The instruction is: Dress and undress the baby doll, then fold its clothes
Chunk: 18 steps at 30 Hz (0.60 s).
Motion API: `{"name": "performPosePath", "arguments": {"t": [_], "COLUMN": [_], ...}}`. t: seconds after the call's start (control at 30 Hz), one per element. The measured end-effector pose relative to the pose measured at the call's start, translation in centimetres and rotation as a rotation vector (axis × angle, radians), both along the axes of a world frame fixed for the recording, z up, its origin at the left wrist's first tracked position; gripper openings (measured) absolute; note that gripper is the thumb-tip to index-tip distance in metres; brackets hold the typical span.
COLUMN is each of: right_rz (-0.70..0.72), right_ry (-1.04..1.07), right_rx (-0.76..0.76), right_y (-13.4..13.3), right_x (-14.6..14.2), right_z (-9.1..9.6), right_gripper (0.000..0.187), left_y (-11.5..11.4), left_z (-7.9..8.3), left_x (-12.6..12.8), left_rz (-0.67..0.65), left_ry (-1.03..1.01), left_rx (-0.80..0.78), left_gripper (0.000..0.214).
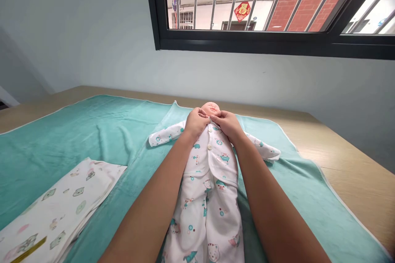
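Note:
A baby doll (211,108) lies on its back, its head toward the wall. It is dressed in a white patterned jacket (197,160) with buttons down the front, and matching trousers (193,222). Both sleeves stretch out sideways. At the doll's neck, my left hand (197,122) pinches the jacket's collar from the left side. My right hand (226,124) pinches the collar from the right, its fingertips close to those of the left. Two buttons show below my hands; my fingers hide the topmost part of the collar.
A teal blanket (123,135) with a pale edge spreads under the doll on a wooden tabletop (345,160). Folded printed cloth (70,197) lies at the lower left, with a yellow strip (29,250) on it. Behind are a wall and a barred window (247,41).

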State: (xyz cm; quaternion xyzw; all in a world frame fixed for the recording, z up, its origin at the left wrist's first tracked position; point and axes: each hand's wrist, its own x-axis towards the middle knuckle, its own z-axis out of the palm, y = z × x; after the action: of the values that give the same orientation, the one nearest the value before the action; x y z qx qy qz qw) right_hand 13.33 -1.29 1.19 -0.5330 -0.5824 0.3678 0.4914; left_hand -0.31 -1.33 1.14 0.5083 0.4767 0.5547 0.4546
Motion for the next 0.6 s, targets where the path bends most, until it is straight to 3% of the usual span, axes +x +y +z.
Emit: {"name": "performPosePath", "arguments": {"t": [0.6], "right_rz": [0.012], "right_ry": [0.003], "right_rx": [-0.054], "right_y": [0.49], "right_x": [0.14], "right_z": [0.27], "right_gripper": [0.026], "left_y": [0.08], "left_z": [-0.28], "left_x": [-0.12], "left_rz": [-0.095], "left_ry": [0.056], "left_rx": [0.105], "left_gripper": [0.022]}}
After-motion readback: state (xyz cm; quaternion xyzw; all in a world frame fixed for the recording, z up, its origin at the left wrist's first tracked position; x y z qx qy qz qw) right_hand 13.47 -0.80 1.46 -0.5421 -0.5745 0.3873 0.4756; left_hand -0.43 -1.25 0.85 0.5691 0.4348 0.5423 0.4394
